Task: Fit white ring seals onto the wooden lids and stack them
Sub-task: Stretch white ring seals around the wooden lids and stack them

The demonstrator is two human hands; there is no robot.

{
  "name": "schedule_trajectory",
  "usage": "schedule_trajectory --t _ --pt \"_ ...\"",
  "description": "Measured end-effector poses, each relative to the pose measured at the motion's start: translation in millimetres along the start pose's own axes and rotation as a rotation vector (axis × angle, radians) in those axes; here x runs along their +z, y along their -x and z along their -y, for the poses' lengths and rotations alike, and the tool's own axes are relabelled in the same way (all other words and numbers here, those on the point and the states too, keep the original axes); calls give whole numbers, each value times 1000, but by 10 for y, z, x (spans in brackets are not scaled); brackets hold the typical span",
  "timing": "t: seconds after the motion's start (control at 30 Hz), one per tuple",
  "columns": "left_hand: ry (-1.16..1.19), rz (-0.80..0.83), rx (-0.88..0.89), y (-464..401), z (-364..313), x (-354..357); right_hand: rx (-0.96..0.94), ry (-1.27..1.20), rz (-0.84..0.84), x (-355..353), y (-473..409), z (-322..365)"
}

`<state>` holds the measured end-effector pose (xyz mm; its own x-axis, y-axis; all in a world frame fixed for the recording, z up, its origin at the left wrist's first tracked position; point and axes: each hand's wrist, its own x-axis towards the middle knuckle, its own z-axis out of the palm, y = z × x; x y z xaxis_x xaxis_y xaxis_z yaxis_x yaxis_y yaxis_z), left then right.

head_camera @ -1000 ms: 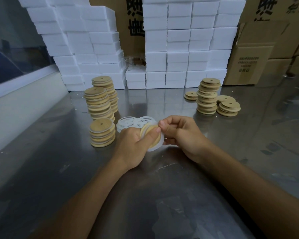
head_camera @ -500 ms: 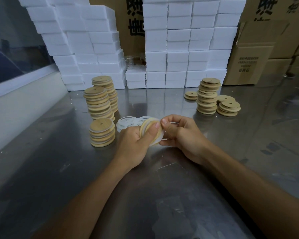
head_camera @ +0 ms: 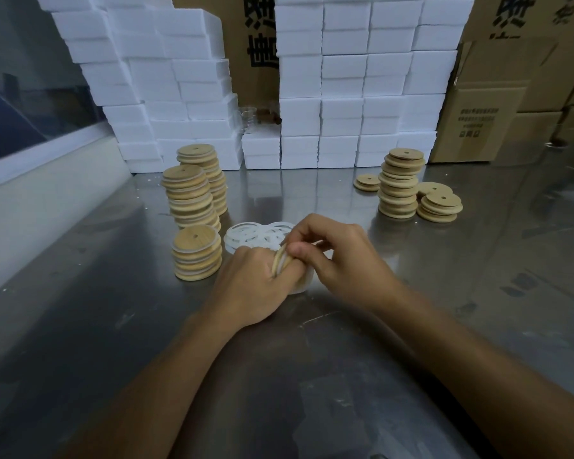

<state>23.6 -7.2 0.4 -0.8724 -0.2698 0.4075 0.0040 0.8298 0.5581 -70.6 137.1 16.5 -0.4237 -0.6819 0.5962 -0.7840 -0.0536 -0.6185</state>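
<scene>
Item in hand: round pale wooden lid [head_camera: 280, 261], held on edge above the steel table [head_camera: 113, 326], just in front of the pile of loose white ring seals [head_camera: 256, 235].
Left hand [head_camera: 249, 283]: fingers curled round the lid's rim from the left, holding it.
Right hand [head_camera: 338, 256]: thumb and fingertips pinch at the lid's rim, apparently working a translucent white ring seal [head_camera: 304, 283] onto it; part of that seal hangs free below the lid.
Landmark: short stack of sealed wooden lids [head_camera: 197, 251], just left of the ring pile.
Behind landmark: two taller stacks of wooden lids [head_camera: 191, 197], white seals showing between the discs.
Far right of landmark: tall stack of bare wooden lids [head_camera: 400, 183], with lower stacks beside it.
Backdrop: wall of white foam boxes [head_camera: 345, 94]; brown cardboard cartons [head_camera: 478, 120] to its right.
Handling, lid: judged light, stiff and smooth; best gripped by the rim, leaving the stepped edge free.
Handling, seal: judged soft, stretchy and thin, likely to twist or spring off; best pinched at one point and rolled round the rim.
Stage: seal only partly seated; stacking not yet done.
</scene>
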Motion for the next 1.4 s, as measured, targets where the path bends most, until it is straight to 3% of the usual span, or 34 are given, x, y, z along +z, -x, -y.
schedule_trajectory --t 0.1,0.27,0.6,1.23,1.4 --pt "-23 -25 61 -3 -28 -6 150 -156 -79 8 11 -23" --pt "-67 -29 127 2 -82 -14 235 -267 -113 -14 -6 -49" --pt "37 -83 133 0 -30 39 240 -351 -73 -43 -4 -78" --pt "112 -217 196 -5 -3 74 454 -715 -48 -52 6 -105" --pt "91 -241 227 -9 -7 82 487 -715 -69 -58 -2 -116"
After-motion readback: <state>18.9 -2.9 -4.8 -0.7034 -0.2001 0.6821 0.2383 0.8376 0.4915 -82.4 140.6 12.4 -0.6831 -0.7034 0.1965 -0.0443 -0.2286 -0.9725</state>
